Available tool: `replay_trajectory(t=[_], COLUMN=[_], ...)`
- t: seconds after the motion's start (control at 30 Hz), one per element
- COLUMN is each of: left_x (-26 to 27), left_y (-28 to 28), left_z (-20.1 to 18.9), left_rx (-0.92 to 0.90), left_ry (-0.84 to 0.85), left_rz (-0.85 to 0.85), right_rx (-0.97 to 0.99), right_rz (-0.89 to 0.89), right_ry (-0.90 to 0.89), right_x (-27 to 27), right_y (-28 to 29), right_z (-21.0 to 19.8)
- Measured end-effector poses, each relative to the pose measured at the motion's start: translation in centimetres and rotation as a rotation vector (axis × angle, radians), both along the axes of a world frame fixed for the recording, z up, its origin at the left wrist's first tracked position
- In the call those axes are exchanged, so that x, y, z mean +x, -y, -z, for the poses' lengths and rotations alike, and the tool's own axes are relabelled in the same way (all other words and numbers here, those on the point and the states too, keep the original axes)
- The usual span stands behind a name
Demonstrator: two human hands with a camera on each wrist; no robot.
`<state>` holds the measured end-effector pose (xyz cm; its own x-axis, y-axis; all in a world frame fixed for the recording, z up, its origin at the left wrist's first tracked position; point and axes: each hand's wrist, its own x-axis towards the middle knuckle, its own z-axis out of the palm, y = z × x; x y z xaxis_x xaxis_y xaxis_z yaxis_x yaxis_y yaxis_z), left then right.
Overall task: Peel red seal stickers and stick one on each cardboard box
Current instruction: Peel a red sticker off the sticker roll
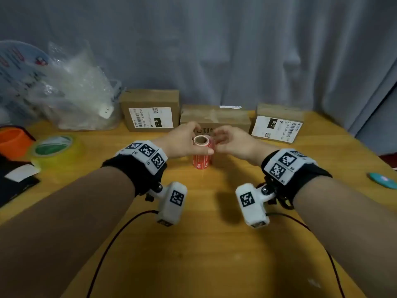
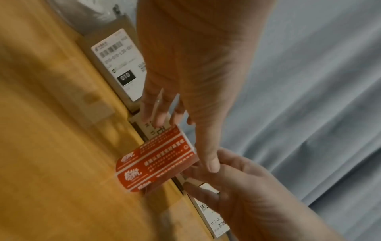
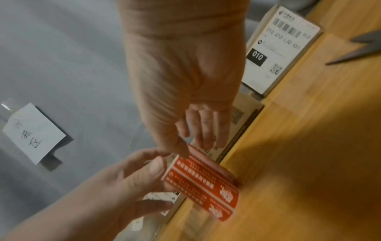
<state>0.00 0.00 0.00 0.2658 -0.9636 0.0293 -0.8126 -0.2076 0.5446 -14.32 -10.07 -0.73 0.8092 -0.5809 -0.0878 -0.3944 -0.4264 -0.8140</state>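
A roll of red seal stickers (image 1: 201, 154) stands upright on the wooden table (image 1: 193, 244), in front of three cardboard boxes. My left hand (image 1: 189, 138) grips the roll (image 2: 156, 163) near its top, thumb on the near side and fingers behind. My right hand (image 1: 223, 138) meets it from the right and pinches a lifted red sticker flap (image 3: 206, 160) at the roll's (image 3: 206, 184) upper edge. The left box (image 1: 150, 110) and right box (image 1: 279, 123) carry white shipping labels. The middle box (image 1: 214, 119) lies partly hidden behind my hands.
A bag of bubble wrap (image 1: 75, 93) sits at the back left, with a yellow-green tape roll (image 1: 55, 149) and an orange cup (image 1: 12, 140) near it. A teal disc (image 1: 384, 179) lies at the right edge. A grey curtain hangs behind the table.
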Motion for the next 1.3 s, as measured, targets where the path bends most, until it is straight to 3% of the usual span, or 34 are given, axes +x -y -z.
replay_trajectory(t=[0.07, 0.17, 0.3, 0.47, 0.57, 0.67, 1.03, 1.13, 1.2, 1.3], left_x=[0.2, 0.5, 0.8, 2.4, 3.1, 3.0, 2.9, 3.0, 3.0, 3.2], left_y=[0.3, 0.5, 0.1, -1.1, -1.5, -1.3, -0.4, -0.7, -1.1, -1.7], left_z=[0.4, 1.7, 2.0, 1.8, 1.4, 1.2, 1.8, 1.7, 2.0, 2.9], left_rx=[-0.002, -0.042, -0.09, -0.055, -0.014, 0.035, -0.038, -0.147, -0.119, -0.038], left_ry=[-0.054, -0.116, -0.183, -0.307, -0.327, -0.324, 0.052, 0.317, 0.444, 0.454], left_rz=[-0.023, -0.04, -0.007, 0.03, 0.074, 0.093, -0.102, -0.071, -0.018, 0.059], right_rx=[-0.036, 0.255, 0.39, 0.164, -0.017, -0.034, 0.012, 0.162, 0.244, 0.33], right_rz=[0.134, 0.223, 0.238, -0.001, 0.07, 0.157, 0.198, 0.221, 0.229, 0.258], right_ry=[-0.008, 0.062, 0.07, -0.062, -0.051, 0.046, 0.141, 0.251, 0.307, 0.291], right_x=[0.5, 1.0, 1.6, 1.6, 2.2, 2.4, 2.0, 2.1, 2.3, 2.5], right_y=[0.3, -0.6, -0.7, -0.7, -0.6, -0.3, 0.3, 0.2, 0.1, -0.3], right_z=[0.5, 1.2, 1.5, 1.5, 1.6, 1.7, 1.0, 1.1, 1.1, 1.3])
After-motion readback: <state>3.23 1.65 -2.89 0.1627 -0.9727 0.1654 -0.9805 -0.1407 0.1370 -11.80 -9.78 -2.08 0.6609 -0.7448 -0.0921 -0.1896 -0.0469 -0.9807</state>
